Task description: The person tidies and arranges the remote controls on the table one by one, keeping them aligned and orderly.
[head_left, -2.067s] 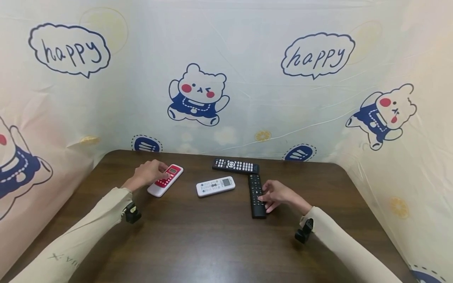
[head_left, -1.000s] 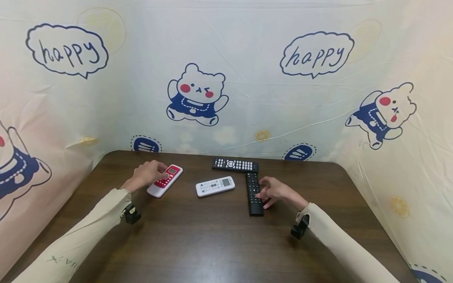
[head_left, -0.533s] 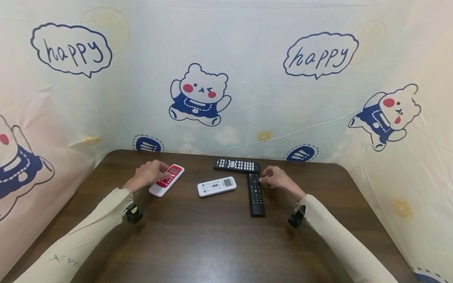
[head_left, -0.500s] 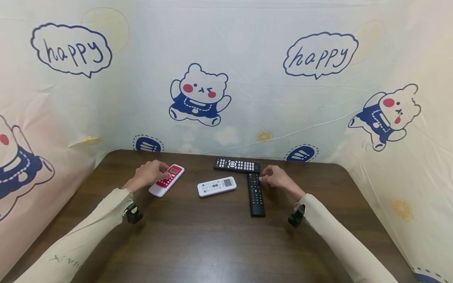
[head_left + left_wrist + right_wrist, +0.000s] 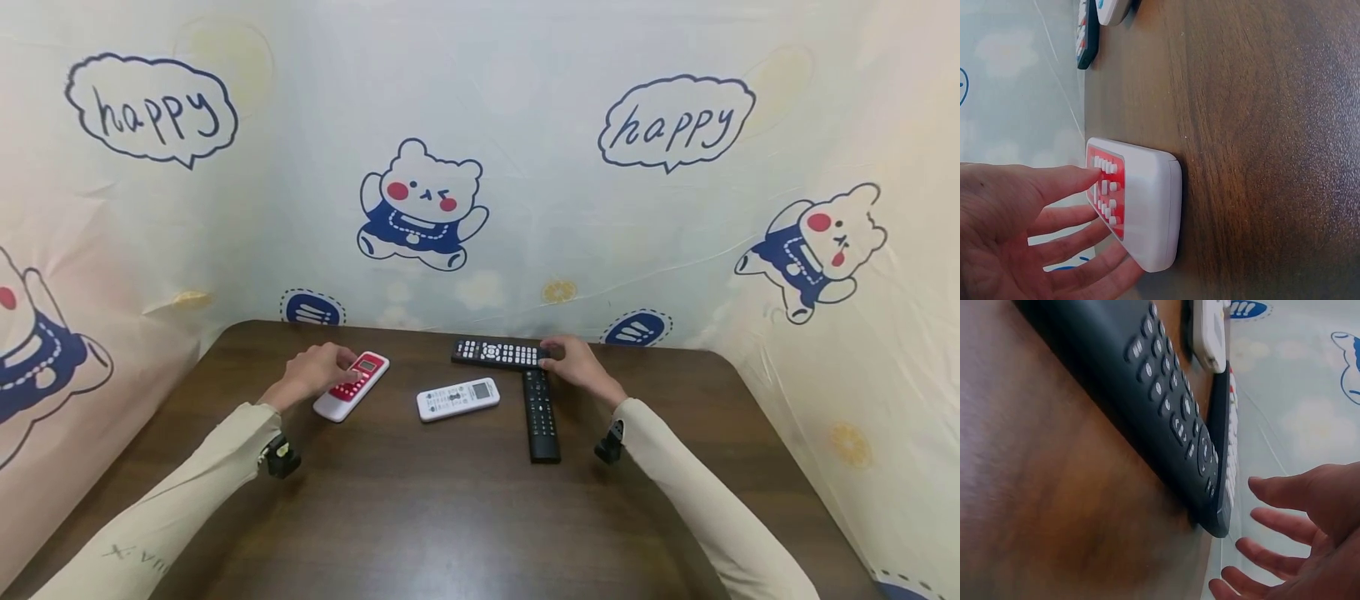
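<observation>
My left hand point(image 5: 313, 375) holds a red-and-white remote control point(image 5: 333, 407) lying on the table. In the left wrist view its thumb presses on the red keypad and the other fingers curl along the far side. My right hand point(image 5: 577, 368) is at the right end of a black remote control with white buttons point(image 5: 491, 353) near the back edge. Thumb and fingers stand apart around that end; in the right wrist view they are spread. A second black remote control point(image 5: 1141, 394) lies lengthwise just in front, its far end close to the first one.
Between the hands lies a white remote control point(image 5: 459, 400) with a small screen. All of them are on a dark wooden table point(image 5: 450, 500). Behind the table hangs a cloth point(image 5: 517, 167) printed with bears.
My right hand has left the side of the lengthwise black remote control, which shifted slightly earlier, and moved back to the end of the white-buttoned one. The left hand has stayed put.
</observation>
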Demonstrator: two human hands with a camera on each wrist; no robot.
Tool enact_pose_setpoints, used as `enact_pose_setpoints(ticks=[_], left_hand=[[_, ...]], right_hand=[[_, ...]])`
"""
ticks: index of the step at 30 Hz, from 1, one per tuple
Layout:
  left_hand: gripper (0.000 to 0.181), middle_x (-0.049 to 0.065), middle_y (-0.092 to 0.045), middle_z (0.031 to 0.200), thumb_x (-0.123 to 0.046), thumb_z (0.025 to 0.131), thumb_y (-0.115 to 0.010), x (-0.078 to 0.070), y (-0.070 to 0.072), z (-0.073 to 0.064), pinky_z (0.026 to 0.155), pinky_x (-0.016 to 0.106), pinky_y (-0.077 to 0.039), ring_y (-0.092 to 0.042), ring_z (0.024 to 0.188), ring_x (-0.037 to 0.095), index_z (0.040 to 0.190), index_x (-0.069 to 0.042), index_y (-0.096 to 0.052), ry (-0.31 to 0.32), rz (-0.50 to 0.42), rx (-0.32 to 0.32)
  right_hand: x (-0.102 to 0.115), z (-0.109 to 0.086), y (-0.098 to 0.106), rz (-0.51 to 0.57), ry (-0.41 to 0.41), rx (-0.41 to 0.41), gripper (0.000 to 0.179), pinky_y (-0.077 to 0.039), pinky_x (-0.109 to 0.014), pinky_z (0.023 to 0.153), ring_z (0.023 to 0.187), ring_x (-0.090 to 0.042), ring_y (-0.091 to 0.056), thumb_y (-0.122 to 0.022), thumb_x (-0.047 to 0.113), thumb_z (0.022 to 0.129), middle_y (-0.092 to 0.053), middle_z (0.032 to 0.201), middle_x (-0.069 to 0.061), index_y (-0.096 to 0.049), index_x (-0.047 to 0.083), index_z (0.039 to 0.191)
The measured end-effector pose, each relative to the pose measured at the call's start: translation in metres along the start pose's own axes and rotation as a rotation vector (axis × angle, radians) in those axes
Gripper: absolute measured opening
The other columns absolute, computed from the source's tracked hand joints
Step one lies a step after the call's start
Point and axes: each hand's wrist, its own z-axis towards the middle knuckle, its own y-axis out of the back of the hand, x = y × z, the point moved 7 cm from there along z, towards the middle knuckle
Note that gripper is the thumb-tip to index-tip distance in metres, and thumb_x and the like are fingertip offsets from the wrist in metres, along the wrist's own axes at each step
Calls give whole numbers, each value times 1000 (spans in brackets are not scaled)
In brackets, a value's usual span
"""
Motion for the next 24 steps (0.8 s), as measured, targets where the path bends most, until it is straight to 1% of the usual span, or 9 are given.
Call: enact_pose_setpoints(ticks=[3,5,10,14,18,21,24], left_hand=[[50,29,-67,131,-25,99,-72,2,-4,-1,88,53,-50,-67,106,39,138,4,-62,-1,1,8],[50,29,-67,132,-25,98,-72,3,-6,-1,88,53,-50,-68,106,39,138,4,-62,4,0,7],[50,28,-67,132,-25,98,-73,5,-3,0,89,53,-49,-67,106,40,138,3,-63,15,0,-9],[49,28,-68,130,-25,99,-72,2,-2,5,84,49,-49,-68,102,38,137,4,-64,2,9,-14],[47,29,-68,128,-25,99,-72,1,-2,6,79,46,-48,-69,97,36,135,5,-64,-15,27,-14],[48,29,-68,129,-24,98,-72,1,-1,4,80,47,-48,-69,98,37,136,5,-64,-13,28,-15],[49,29,-67,131,-25,98,-72,1,0,1,84,49,-50,-68,101,38,137,4,-64,-8,21,-16]], right_hand=[[1,7,-5,-8,28,-6,39,-43,-57,115,134,-43,-57,-70,9,99,-63,140,-26,-64,-7,134],[0,11,-8,-20,27,-4,41,-43,-55,115,134,-42,-57,-70,11,99,-62,141,-26,-63,-6,135],[3,19,-14,-61,27,-6,44,-40,-55,118,139,-40,-52,-71,18,101,-59,145,-23,-62,-3,139],[10,24,-16,-87,75,-6,47,-38,-56,119,142,-41,-49,-71,21,101,-58,148,-23,-62,-2,141],[20,29,-21,-94,136,10,51,-38,-55,120,143,-40,-48,-72,20,100,-57,149,-22,-58,-3,144],[26,33,-27,-102,163,29,54,-37,-54,120,144,-39,-48,-73,20,100,-56,151,-21,-56,-1,147],[30,37,-33,-121,189,50,55,-36,-52,122,145,-37,-47,-74,22,99,-56,152,-19,-57,1,147]])
